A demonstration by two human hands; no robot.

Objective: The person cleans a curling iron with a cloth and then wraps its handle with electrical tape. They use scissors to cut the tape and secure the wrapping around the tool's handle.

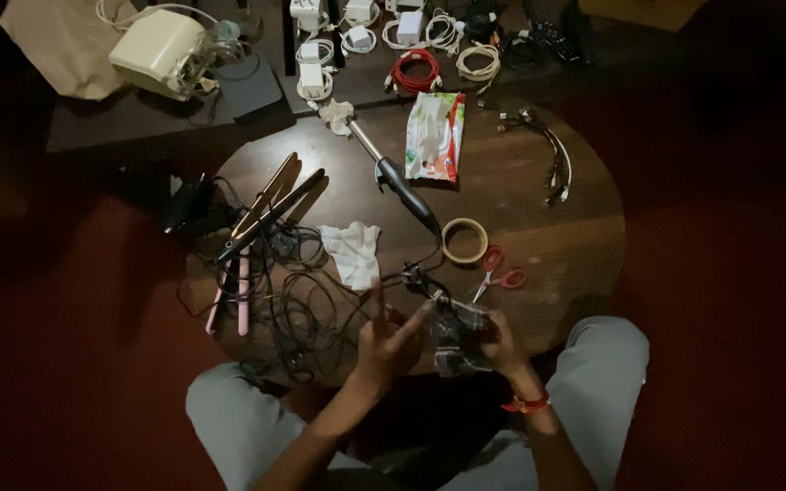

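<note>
My right hand point(500, 344) grips a crumpled checked cloth point(457, 338) at the near edge of the round wooden table point(539, 182). My left hand point(386, 338) is beside the cloth with its fingers spread, fingertips touching the cloth and a black cable point(411, 275) that runs from a curling iron point(399, 180). The cable end seems wrapped in the cloth; the exact contact is hard to see in the dim light.
Red-handled scissors point(498, 271), a tape roll point(464, 240), a white rag point(354, 251), a wet-wipes pack point(435, 136), a black hair straightener point(270, 211), a pink one point(236, 305) and tangled cords point(302, 300) lie on the table. Chargers, coiled cables point(416, 71) and a cream box point(156, 50) sit beyond.
</note>
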